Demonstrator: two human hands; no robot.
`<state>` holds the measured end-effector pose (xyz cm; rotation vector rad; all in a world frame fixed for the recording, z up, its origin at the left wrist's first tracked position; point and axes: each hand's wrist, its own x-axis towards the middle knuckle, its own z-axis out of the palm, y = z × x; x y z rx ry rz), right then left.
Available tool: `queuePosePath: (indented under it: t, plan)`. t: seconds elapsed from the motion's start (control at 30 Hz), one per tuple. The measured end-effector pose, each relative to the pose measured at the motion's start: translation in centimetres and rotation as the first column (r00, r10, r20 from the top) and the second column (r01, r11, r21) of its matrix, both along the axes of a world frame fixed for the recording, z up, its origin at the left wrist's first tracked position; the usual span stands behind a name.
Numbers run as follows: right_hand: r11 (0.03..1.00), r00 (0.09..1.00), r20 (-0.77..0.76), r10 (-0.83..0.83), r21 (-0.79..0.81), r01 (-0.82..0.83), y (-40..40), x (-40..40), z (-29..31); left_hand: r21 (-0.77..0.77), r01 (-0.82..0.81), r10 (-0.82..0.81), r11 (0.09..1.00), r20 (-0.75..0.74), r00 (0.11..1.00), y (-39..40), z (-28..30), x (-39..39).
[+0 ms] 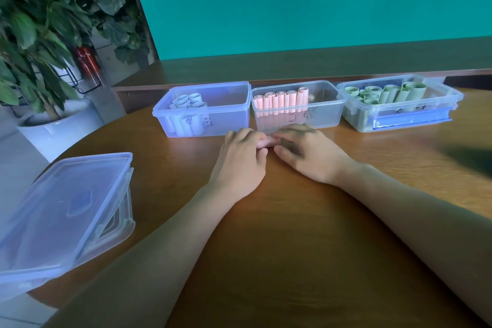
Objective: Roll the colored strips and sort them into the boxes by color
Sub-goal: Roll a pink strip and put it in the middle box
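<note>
Pink strip [267,142]: you're pinching it with left hand [241,160] and right hand [308,153], rolling; pink box [299,109] at 12 o'clock already filling.

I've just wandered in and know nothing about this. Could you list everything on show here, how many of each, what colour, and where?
open boxes: three, clear plastic, in a row at the table's far side
blue rolls: a cluster, pale blue, in the left box
pink rolls: about six, pink, in the middle box
green rolls: several, pale green, in the right box
lidded box: one, clear bluish, table's near left edge
table: one, brown wood
plant: one, dark green, white pot, far left
pink strip: one, between the fingers, mostly hidden
left hand: one, holds the strip
right hand: one, holds the strip
</note>
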<state>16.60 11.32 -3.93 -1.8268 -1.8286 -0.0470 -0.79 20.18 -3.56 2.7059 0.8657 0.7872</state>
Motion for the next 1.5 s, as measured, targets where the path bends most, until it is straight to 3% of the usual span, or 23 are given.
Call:
queuePosePath:
  t: [0.13, 0.3, 0.67, 0.83, 0.97, 1.07, 1.2, 1.4, 1.5]
  plan:
    - [0.994, 1.000, 0.009, 0.029, 0.104, -0.030, 0.3, -0.1, 0.1, 0.000, -0.021, 0.021, 1.000, -0.048, 0.999, 0.9, 0.0, 0.5]
    - [0.999, 1.000, 0.002, -0.004, 0.038, 0.004, 1.1, 0.3, -0.1, -0.022, -0.057, 0.057, 0.998, -0.029, 0.998, 1.7, 0.2, 1.0]
    - [0.998, 0.997, 0.036, -0.067, -0.012, 0.067, 1.8, 0.6, -0.4, -0.292, -0.031, 0.078, 0.956, 0.150, 0.986, 3.7, 0.1, 2.4]
    - [0.996, 0.996, 0.021, -0.084, 0.040, 0.083, 1.6, 0.6, -0.6, -0.288, -0.033, 0.075, 0.957, 0.137, 0.988, 3.9, 0.1, 2.6]
    - [0.989, 0.996, -0.034, -0.078, 0.126, 0.082, 1.3, 0.7, -0.4, -0.259, -0.026, 0.065, 0.966, 0.145, 0.987, 3.3, 0.4, 2.2]
    - [0.979, 0.991, -0.119, -0.057, 0.187, 0.078, 0.9, 0.6, -0.1, -0.317, 0.038, 0.013, 0.948, 0.157, 0.987, 2.8, 0.7, 1.6]
    - [0.982, 0.955, -0.293, -0.035, 0.169, 0.088, -0.1, 0.4, 0.3, -0.302, 0.065, -0.023, 0.951, 0.140, 0.990, 2.2, 0.9, 0.8]
    - [0.993, 0.907, -0.417, -0.052, 0.073, 0.090, -2.1, 0.6, 0.5, -0.339, 0.148, -0.089, 0.929, 0.183, 0.979, 0.7, 1.1, 0.6]
    - [0.991, 0.824, -0.566, -0.015, 0.103, 0.088, -3.3, 0.6, 1.1, -0.373, 0.193, -0.125, 0.907, 0.200, 0.972, 0.4, 1.2, 1.0]
